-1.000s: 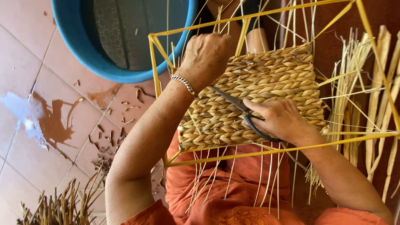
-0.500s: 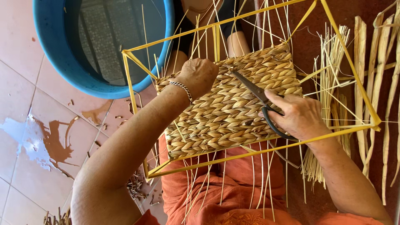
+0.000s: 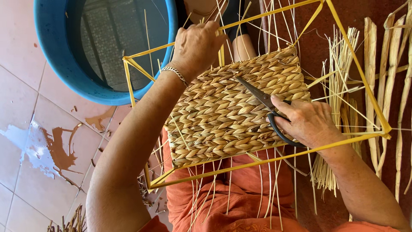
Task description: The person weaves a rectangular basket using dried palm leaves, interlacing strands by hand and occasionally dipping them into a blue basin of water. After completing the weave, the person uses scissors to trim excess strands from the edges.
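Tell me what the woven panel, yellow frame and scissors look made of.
Woven panel: dried plant fibre, twisted tan strands, matte. Yellow frame: thin straight rods, smooth coloured coat, probably painted metal; unsure. Scissors in right hand: dark dull metal blades, black loops, coating unclear.

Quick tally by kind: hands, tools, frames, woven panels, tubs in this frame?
Hands: 2, left hand on the frame's far edge, right hand holding the scissors
Black-handled metal scissors: 1
Yellow wire box frame: 1
Tan woven straw panel: 1
Round blue plastic tub: 1
Total: 6
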